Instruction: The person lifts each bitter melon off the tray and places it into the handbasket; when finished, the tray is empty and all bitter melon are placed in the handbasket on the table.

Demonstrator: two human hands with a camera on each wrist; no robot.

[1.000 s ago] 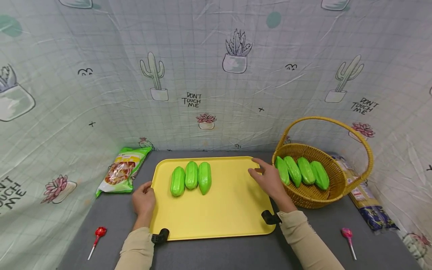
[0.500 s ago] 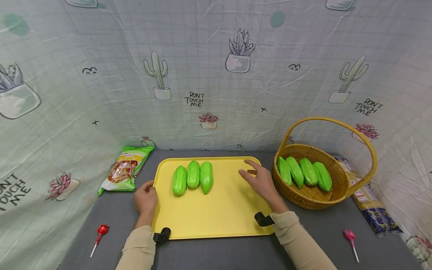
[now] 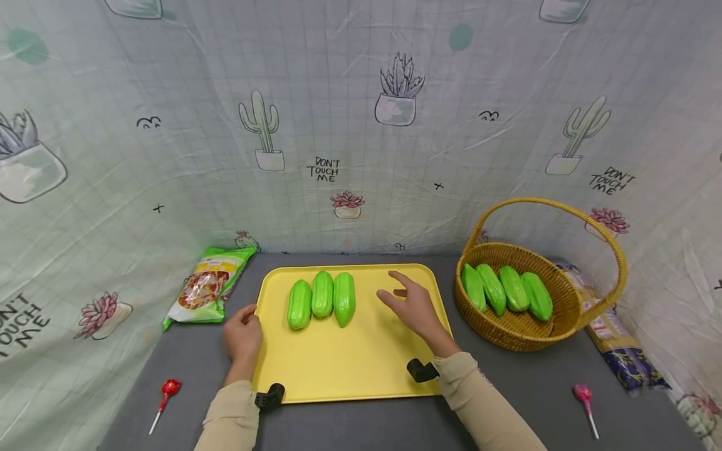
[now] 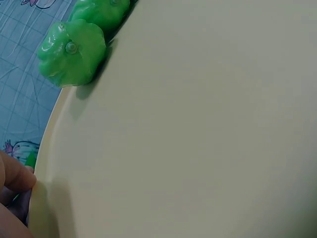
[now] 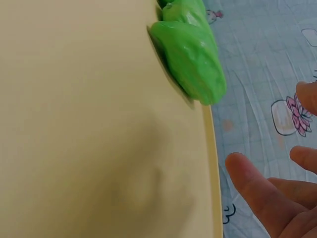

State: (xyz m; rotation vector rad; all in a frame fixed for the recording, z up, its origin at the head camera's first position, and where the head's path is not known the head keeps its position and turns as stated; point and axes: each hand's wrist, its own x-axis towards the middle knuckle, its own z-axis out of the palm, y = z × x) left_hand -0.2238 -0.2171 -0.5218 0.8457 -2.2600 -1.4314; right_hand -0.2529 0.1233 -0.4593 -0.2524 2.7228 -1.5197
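Note:
On the yellow tray [image 3: 350, 369] lie three shiny green ribbed, gourd-like vegetables in a row; the rightmost vegetable [image 3: 344, 299] tapers toward the near side. At the tray's left rim my left hand [image 3: 242, 336] grips the edge, its thumb right at the rim in the left wrist view. My right hand [image 3: 414, 308] is held over the right half of the tray, fingers parted and nothing in it. Its thumb and index finger point toward the rightmost vegetable, with a gap between. In the right wrist view, a finger [image 5: 257, 191] shows close to that vegetable's side.
A wicker basket [image 3: 507, 338] with several more green vegetables stands right of the tray, its tall handle arching up. A bag of pasta [image 3: 620, 344] lies behind it. A green snack bag [image 3: 209, 285], a red lollipop [image 3: 169, 388] and a pink lollipop [image 3: 583, 394] flank the tray.
My right hand has moved left, away from the basket side and further over the tray. My left hand has stayed at the rim, and the vegetables have not moved.

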